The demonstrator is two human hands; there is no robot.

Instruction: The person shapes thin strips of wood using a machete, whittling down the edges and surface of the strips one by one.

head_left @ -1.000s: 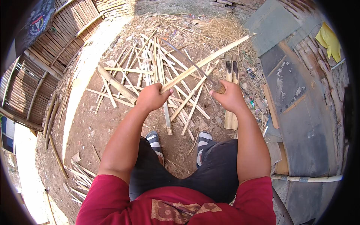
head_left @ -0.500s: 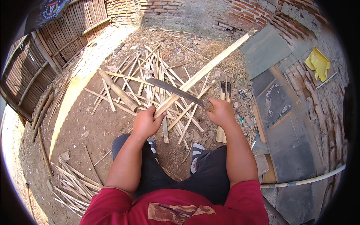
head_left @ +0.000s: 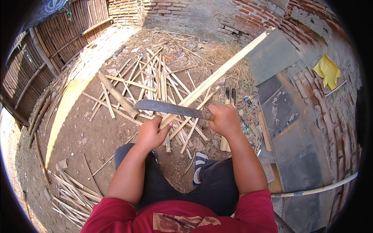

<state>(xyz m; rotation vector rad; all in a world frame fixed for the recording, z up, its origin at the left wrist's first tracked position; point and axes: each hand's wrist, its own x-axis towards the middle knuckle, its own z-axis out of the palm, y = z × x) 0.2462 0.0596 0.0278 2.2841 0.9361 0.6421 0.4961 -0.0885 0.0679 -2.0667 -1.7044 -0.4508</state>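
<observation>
My left hand point(head_left: 150, 134) grips the near end of a long pale bamboo strip point(head_left: 217, 76), which slants up and away to the right. In my right hand point(head_left: 224, 120) is the wooden handle of a machete point(head_left: 171, 107). Its broad dark blade points left and lies across the strip, a little beyond my left hand. Whether the edge bites into the strip I cannot tell. Below and beyond the blade, many split bamboo strips point(head_left: 161, 79) lie crisscrossed on the dirt.
A round bamboo pole point(head_left: 116, 94) lies left of the pile. More strips point(head_left: 74, 194) are heaped at lower left. Two blackened bamboo halves point(head_left: 226, 143) lie on the right. Dark boards point(head_left: 297, 143) and a yellow cloth point(head_left: 328, 71) are by the brick wall point(head_left: 342, 128).
The machete has shifted left and nearer to me along the strip, its blade now more level. My right hand has moved slightly left; my left hand keeps hold of the strip.
</observation>
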